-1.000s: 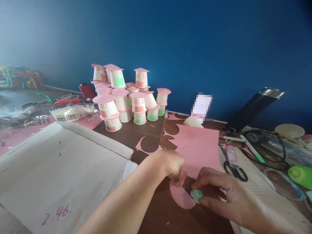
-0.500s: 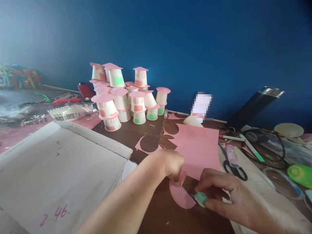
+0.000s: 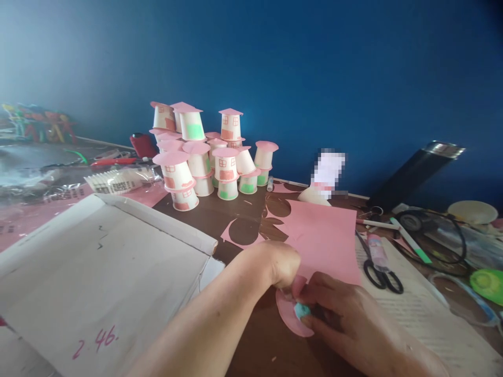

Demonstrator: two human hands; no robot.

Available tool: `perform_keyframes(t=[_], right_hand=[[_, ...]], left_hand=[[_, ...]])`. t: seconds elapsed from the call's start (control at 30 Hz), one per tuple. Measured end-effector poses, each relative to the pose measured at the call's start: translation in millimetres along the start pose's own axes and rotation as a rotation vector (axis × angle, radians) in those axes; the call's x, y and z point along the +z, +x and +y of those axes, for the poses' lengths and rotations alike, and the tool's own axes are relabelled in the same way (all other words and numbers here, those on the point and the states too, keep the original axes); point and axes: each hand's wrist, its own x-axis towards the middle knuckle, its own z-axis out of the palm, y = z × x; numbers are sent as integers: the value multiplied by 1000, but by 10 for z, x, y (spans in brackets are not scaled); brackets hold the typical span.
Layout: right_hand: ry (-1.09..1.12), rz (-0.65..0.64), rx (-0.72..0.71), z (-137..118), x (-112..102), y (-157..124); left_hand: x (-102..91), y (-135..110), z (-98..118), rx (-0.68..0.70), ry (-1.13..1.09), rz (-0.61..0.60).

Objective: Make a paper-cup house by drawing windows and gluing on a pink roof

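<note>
My left hand (image 3: 281, 264) is closed, pinching the upper edge of a small pink paper circle (image 3: 288, 317) that lies on the brown table. My right hand (image 3: 346, 319) is closed round a small green object (image 3: 302, 310), like a glue stick tip, and presses it on the circle right beside my left fingers. A large pink paper sheet (image 3: 322, 238) with round cut-outs lies just behind both hands.
A pile of paper-cup houses with pink roofs (image 3: 208, 154) stands at the back. A flat white cardboard box (image 3: 98, 262) fills the left. Black scissors (image 3: 379, 269), pens, a dark tube (image 3: 416, 170), a cable and a green lid (image 3: 487, 280) lie right.
My right hand has slid left with the green object, from the circle's right edge onto the circle next to my left fingers. The left hand has stayed put.
</note>
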Motion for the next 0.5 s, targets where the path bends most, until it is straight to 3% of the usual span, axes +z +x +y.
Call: perform_keyframes(t=[0.17, 0.3, 0.43, 0.5], right_hand=[[47, -76, 3, -26, -87, -52], [176, -204, 48, 98, -172, -121], [245, -33, 44, 216, -153, -105], [213, -7, 40, 196, -92, -61]], left_hand=[[-4, 9, 4, -2, 1, -1], [-4, 21, -4, -1, 5, 2], [12, 38, -23, 11, 1, 4], [13, 32, -19, 7, 1, 7]])
